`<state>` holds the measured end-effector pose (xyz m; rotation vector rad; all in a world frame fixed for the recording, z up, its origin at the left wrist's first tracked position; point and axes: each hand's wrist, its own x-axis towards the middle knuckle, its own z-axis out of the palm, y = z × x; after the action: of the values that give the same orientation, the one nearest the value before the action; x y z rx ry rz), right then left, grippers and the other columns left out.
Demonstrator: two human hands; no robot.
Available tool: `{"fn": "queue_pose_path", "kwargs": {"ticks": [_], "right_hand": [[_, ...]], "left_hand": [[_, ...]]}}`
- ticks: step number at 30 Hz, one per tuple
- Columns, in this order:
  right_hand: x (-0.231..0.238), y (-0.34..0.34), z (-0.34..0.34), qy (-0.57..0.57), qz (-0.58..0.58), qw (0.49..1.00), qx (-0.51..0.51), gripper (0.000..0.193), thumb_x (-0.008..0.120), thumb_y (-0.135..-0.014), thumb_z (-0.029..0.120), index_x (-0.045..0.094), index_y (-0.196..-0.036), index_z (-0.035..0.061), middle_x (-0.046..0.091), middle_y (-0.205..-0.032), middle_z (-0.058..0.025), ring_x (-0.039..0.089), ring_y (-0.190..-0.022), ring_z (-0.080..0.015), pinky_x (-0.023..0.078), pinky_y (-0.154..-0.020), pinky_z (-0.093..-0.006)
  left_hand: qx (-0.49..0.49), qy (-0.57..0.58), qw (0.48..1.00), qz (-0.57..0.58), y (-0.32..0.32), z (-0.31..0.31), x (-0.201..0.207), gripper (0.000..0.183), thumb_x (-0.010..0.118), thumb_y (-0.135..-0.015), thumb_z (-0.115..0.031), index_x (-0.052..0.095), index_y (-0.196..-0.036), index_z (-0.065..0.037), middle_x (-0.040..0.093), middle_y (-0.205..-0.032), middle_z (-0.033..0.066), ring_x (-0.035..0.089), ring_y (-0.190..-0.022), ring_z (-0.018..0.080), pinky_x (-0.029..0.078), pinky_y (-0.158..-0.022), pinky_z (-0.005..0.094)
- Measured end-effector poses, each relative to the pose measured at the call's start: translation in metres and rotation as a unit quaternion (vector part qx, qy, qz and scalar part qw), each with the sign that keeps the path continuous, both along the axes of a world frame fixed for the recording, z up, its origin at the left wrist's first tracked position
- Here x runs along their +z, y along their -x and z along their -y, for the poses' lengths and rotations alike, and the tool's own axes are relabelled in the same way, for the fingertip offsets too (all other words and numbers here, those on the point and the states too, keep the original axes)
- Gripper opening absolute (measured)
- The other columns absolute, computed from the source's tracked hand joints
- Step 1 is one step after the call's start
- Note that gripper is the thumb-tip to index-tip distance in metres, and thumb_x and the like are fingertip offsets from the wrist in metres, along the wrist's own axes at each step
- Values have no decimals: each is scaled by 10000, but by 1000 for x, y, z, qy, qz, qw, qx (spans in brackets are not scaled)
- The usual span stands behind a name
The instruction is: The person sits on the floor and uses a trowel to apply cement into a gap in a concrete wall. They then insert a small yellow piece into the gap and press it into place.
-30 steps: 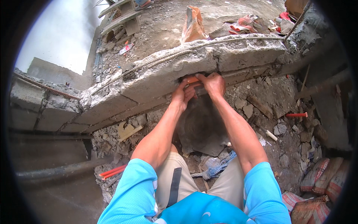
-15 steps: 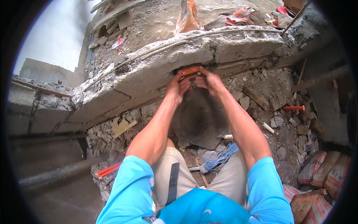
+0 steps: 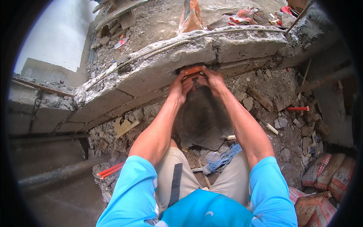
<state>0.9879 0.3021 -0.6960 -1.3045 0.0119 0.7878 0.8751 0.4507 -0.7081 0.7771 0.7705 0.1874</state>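
Box (image 3: 193, 70) — orange; shirt (image 3: 202, 206) — bright blue (white-edged); trousers (image 3: 187, 173) beige, dark stripe (image 3: 176, 185).

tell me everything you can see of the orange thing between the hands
The orange piece looks like smooth plastic, wider than tall, lying roughly crosswise at a dark opening in the grey wall. The left hand holds its left end, the right hand its right. Its far side is hidden.

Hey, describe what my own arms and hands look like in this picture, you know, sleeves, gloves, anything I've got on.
Your left hand and right hand are bare, with no gloves showing. No watch or band is visible on the forearms. The left sleeve and right sleeve are short, bright blue and finely perforated.
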Motion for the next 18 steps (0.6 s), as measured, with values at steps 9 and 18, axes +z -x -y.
{"fn": "queue_pose_path", "kwargs": {"ticks": [9,18], "right_hand": [[7,-14,33,106,54,992,36,732,684,-1045,587,661,-1344,-81,745,-1107,-176,764,-921,-254,639,-798,-368],[-7,-33,56,170,156,972,46,325,794,-997,320,799,-1026,-3,754,-882,-61,712,-789,-150,584,-705,-321]], "left_hand": [[-4,-18,999,-41,3,-2,2,742,664,-1044,-642,586,-1461,-33,686,-1294,175,685,-1148,273,578,-1019,414],[-25,-56,994,-94,8,0,10,728,581,-1064,-687,591,-1445,-67,709,-1279,141,693,-1088,245,575,-943,415]]}}
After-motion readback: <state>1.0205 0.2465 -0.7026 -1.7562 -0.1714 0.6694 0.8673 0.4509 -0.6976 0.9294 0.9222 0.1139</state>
